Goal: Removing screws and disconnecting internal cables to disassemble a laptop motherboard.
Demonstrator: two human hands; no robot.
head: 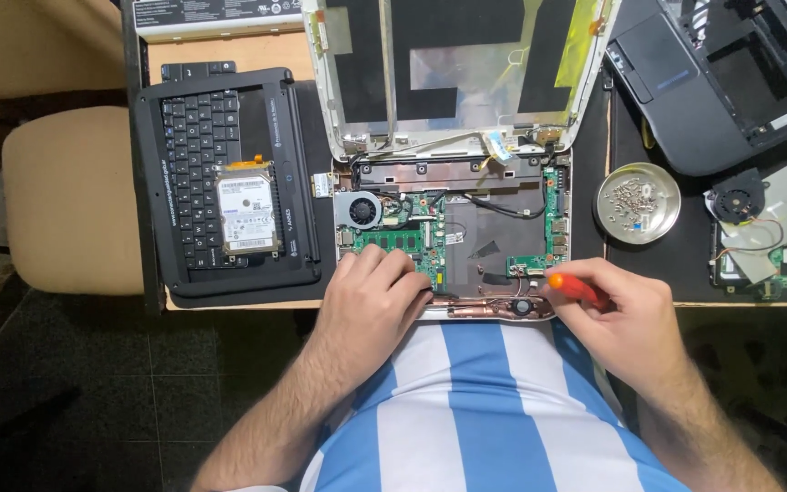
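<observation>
Opened laptop (466, 219) beneath both hands, left hand (371, 296) spread flat, right hand (617, 305) pinching screwdriver (576, 288)

Screw dish (638, 202), hard drive (248, 214) on keyboard bezel (295, 173), loose fan (738, 200).

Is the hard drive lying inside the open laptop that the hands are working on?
No, the hard drive lies on the black keyboard panel left of the opened laptop.

Only one view is given — it is taken from a camera worn on the head, pointed almost straight down. The table (229, 301) is seen from close above, with its far side at the top and the near edge low — just by the body.
</observation>
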